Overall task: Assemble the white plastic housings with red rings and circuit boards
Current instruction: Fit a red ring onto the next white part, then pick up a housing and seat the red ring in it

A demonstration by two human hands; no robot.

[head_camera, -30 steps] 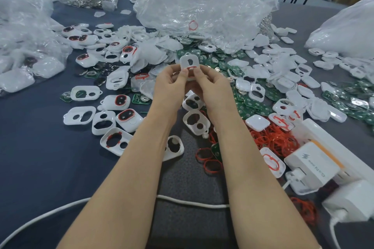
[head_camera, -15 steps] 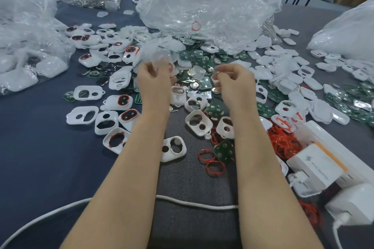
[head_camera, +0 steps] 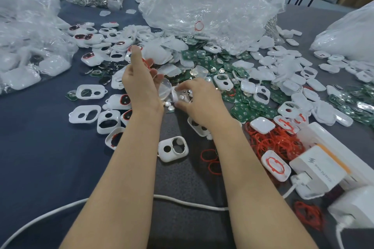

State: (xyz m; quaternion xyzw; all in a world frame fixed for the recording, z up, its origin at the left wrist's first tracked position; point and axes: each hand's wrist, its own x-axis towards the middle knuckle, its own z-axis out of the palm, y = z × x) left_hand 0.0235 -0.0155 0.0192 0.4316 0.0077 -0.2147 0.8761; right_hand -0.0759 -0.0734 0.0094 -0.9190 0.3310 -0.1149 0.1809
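My left hand (head_camera: 139, 85) is raised over the middle of the pile and holds a clear round plastic cover (head_camera: 165, 90) between thumb and fingers. A bit of red shows by its fingertips. My right hand (head_camera: 199, 100) is just right of it, fingertips pinched on a small white plastic housing piece (head_camera: 174, 96) that touches the cover. Empty white housings (head_camera: 88, 114) lie at the left, and one (head_camera: 173, 148) lies between my forearms. Loose red rings (head_camera: 277, 141) are heaped at the right. Green circuit boards (head_camera: 249, 108) are spread beyond my right hand.
Crumpled clear plastic bags (head_camera: 202, 2) stand at the back, with more bags at the left (head_camera: 26, 46) and far right. A white power strip with chargers (head_camera: 317, 170) sits at the right front. A white cable (head_camera: 182, 201) crosses under my forearms on the dark cloth.
A second ago both hands held one white housing up together. They then parted and came down, and now they meet low over the pile with the clear cover and a white piece.
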